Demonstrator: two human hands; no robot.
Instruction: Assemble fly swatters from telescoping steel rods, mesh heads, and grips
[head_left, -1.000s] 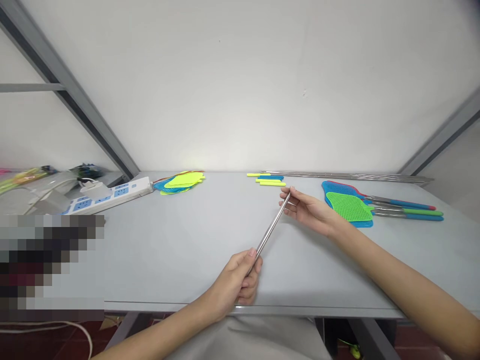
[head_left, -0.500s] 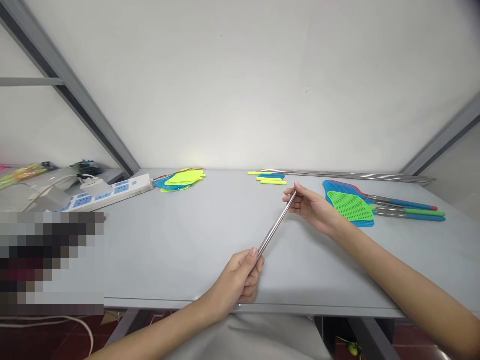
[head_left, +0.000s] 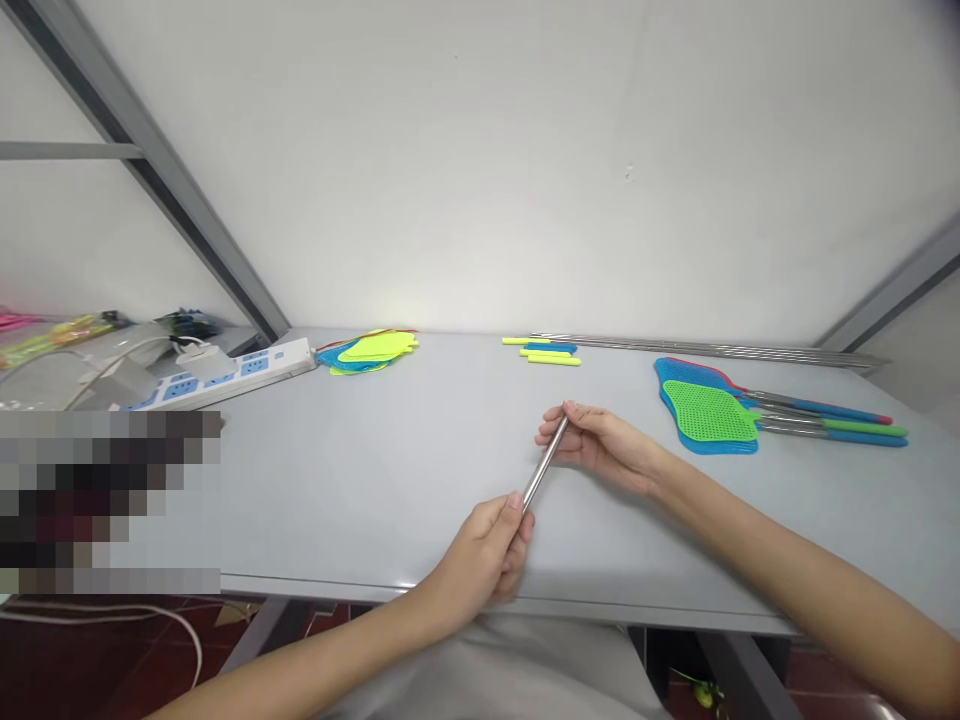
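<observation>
My left hand (head_left: 487, 550) is wrapped round the lower part of a thin silver metal rod (head_left: 544, 467) near the table's front edge. The rod slants up and to the right, and its lower end is hidden in the left palm. At the upper end, my right hand (head_left: 592, 440) pinches the tip between thumb and fingers, the other fingers loosely curled behind. To the right of that hand lie fly swatters with blue and green mesh heads (head_left: 709, 412) and metal shafts with coloured grips (head_left: 862, 428).
Along the wall lies a bundle of long metal rods (head_left: 720, 350), with short yellow and blue tubes (head_left: 551, 352) at its left end. Loose swatter heads (head_left: 379, 347) sit left of these. A white power strip (head_left: 259, 370) with plugs and cables is farther left.
My right hand has come down and left toward my left hand. The stretch of rod showing between the hands is shorter. The view has shifted slightly.
</observation>
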